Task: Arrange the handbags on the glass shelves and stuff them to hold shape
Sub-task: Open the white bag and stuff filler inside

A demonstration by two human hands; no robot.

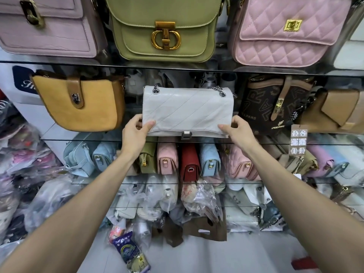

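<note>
I had the white quilted handbag [188, 110] by its two lower corners, my left hand [136, 133] pinching the left corner with the thumb across the front flap and fingers tucked behind, my right hand [237, 131] doing the same on the other side. Both grips were closed on the bag, and I held it low and wide so that I could square it up without creasing the flap or smudging the middle of the panel.

The bag stood upright on the middle glass shelf [59, 139], facing out, its silver clasp [186, 135] hanging just over the front edge. It sat in the gap between the mustard saddle bag [82, 103] on its left and the brown monogram bag [275, 103] on its right, apart from both, which I judged was the point: an even spacing along the row, each front turned to the viewer. Its chain strap [218, 89] was folded back behind the top, out of sight of the display face.

The flap looked flat and full, so I took the body to be holding its shape; whether it was stuffed inside I could not tell. On the shelf above, the green flap bag [163, 30] and the pink quilted bag [285, 32] stood the same way, fronts out. Below, smaller bags were packed side-on as stock.
</note>
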